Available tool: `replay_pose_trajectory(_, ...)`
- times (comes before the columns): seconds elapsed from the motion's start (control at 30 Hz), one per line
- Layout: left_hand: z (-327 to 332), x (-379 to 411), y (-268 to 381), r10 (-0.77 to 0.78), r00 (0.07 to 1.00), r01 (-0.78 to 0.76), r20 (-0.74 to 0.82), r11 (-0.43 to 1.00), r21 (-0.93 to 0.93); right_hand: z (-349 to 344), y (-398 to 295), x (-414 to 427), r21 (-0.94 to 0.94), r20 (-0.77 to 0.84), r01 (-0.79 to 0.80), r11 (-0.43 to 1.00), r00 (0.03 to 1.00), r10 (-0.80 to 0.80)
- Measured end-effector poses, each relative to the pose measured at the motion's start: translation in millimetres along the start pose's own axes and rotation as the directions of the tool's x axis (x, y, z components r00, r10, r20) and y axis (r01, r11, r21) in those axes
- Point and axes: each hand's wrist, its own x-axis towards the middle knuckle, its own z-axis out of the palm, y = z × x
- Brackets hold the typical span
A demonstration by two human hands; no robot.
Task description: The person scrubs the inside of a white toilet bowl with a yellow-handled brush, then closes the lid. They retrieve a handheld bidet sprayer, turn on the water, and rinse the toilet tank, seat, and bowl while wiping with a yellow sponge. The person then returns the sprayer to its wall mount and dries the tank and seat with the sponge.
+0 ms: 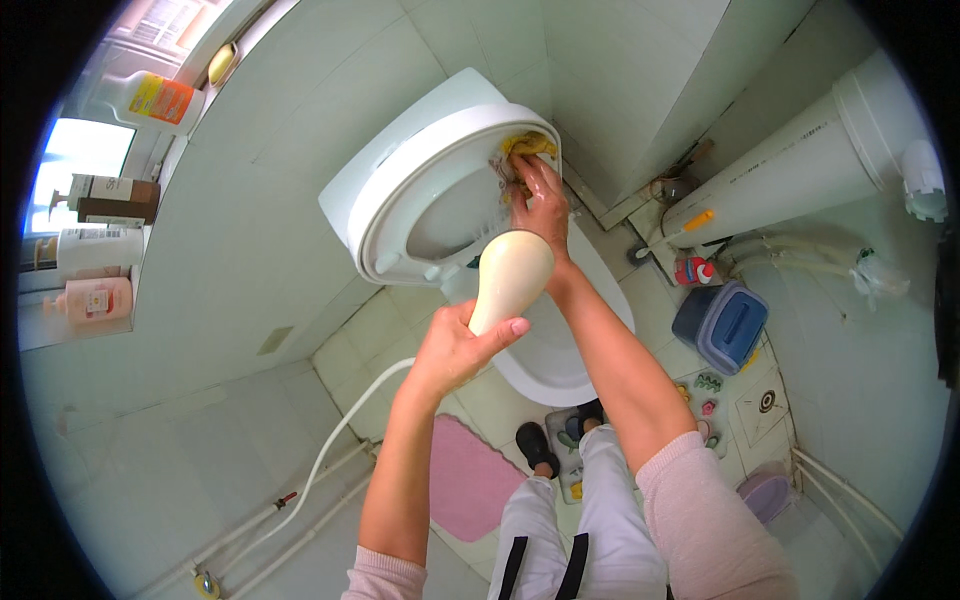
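My left hand [457, 345] grips the handle of a cream shower head [516, 262], and its white hose [337, 431] runs down to the lower left. Water sprays from the head towards the raised seat and lid [450, 161] of a white toilet. My right hand [541, 202] presses a wet yellow cloth [531, 142] against the right end of the raised lid's underside. The toilet bowl [555, 367] lies below my hands, partly hidden by the shower head and my right forearm.
Pump bottles [97, 300] and a white bottle [161, 101] stand on the window ledge at left. On the right are a thick white pipe [795, 157], a blue lidded bin [724, 326], a red bottle [693, 271] and a brush with an orange handle [697, 220]. A pink mat [469, 480] lies on the floor.
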Motion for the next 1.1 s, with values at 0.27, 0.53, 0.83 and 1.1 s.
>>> replay_pose_trajectory(0.27, 11, 15, -3, -0.009, 1.0, 0.009, 0.027, 1.0, 0.004, 6, 15, 12, 0.515, 0.0, -0.43, 0.742, 0.865, 0.502)
replay_pose_trajectory(0.53, 9, 24, -3, 0.001, 1.0, -0.001, 0.008, 1.0, 0.027, -7, 45, -2, 0.653, 0.162, -0.601, 0.462, 0.706, 0.689)
replay_pose_trajectory(0.83, 22, 48, -9, 0.012, 0.998, -0.012, 0.068, 1.0, -0.001, 36, 101, -20, 0.216, -0.034, -0.191, 0.957, 0.979, 0.203)
replay_pose_trajectory(1.1, 29, 55, -59, 0.012, 0.997, -0.014, 0.081, 0.999, 0.032, 18, 88, -16, 0.35, 0.156, -0.359, 0.865, 0.933, 0.324)
